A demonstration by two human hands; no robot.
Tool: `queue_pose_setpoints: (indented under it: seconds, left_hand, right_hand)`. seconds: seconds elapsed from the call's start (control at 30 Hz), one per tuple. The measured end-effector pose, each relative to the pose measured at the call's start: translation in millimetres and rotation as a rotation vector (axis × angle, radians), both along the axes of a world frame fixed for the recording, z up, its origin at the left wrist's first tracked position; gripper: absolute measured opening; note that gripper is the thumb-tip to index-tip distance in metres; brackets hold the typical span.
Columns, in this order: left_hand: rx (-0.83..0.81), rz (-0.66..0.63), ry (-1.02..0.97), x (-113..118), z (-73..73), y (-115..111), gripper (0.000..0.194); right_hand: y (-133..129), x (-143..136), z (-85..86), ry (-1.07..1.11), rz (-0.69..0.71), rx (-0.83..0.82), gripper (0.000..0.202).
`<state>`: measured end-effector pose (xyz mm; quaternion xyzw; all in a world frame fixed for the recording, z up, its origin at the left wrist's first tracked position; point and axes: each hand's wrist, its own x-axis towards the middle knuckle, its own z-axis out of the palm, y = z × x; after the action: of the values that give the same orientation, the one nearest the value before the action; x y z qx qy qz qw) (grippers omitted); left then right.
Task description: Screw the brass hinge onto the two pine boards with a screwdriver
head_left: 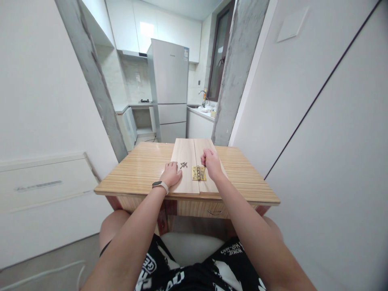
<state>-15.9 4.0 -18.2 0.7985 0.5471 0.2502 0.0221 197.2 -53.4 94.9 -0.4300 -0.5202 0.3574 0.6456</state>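
Two pale wooden boards (185,151) lie side by side on the table, with a narrow seam between them. A brass-coloured hinge (199,173) rests across that seam near the front, its knuckle roughly along the joint. My right hand (211,161) is closed just above the hinge's right leaf, around what looks like a screwdriver; the fist hides most of it. Flat on the left board's edge lies my left hand (171,173), fingers stretched out and holding nothing. Beside its fingertips is a small pile of dark screws (183,165).
The wood-grain table (145,165) has a drawer (200,208) with a metal handle at its front. My legs are beneath it. Walls stand close on both sides. Beyond are a silver refrigerator (171,76), white cabinets and a sink counter (201,117).
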Motion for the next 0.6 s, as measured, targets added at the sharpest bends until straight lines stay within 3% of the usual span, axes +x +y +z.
queue_pose_setpoints:
  seconds: [0.17,0.37,0.43,0.6]
  left_hand:
    - [-0.011,0.000,0.002,1,1.4,-1,0.046]
    - [-0.005,-0.006,0.010,1,1.3,0,0.047]
    - [-0.009,0.003,0.011,1,1.2,0,0.047]
    - [0.000,-0.006,-0.008,0,-0.8,0,0.049]
  right_hand:
    - [-5,-20,-1.5,0.032,-0.248,0.010,0.045]
    - [-9,-29,-0.8,-0.025,-0.365,0.072,0.048]
    - [-7,-25,0.5,-0.031,-0.309,0.035,0.044]
    - [-2,-8,7.8,-0.044,0.099,-0.139,0.042]
